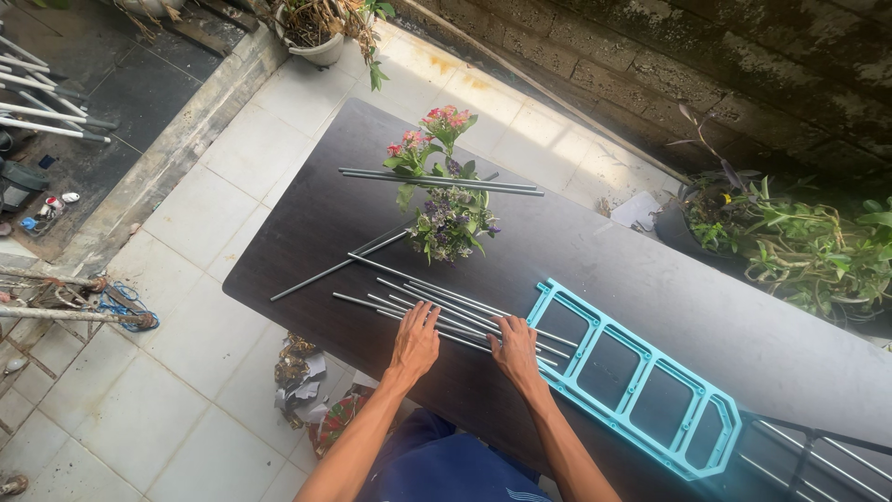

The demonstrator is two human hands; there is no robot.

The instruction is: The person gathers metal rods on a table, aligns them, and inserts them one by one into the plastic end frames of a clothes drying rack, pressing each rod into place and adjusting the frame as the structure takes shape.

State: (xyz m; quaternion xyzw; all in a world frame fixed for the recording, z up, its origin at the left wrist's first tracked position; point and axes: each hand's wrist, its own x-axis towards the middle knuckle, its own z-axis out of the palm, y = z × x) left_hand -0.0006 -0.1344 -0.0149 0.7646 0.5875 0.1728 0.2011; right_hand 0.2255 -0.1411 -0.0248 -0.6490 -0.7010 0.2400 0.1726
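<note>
Hands, left and right, lie flat on grey rods.

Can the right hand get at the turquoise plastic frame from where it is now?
Probably yes. The right hand lies flat on the metal rods, right beside the turquoise frame on the dark table, with nothing between them.

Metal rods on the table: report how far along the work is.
Done: rods and turquoise frame are laid out on the dark table. In hand: left hand and right hand press flat on the rods. Left: no rod is fitted into the frame.
</note>
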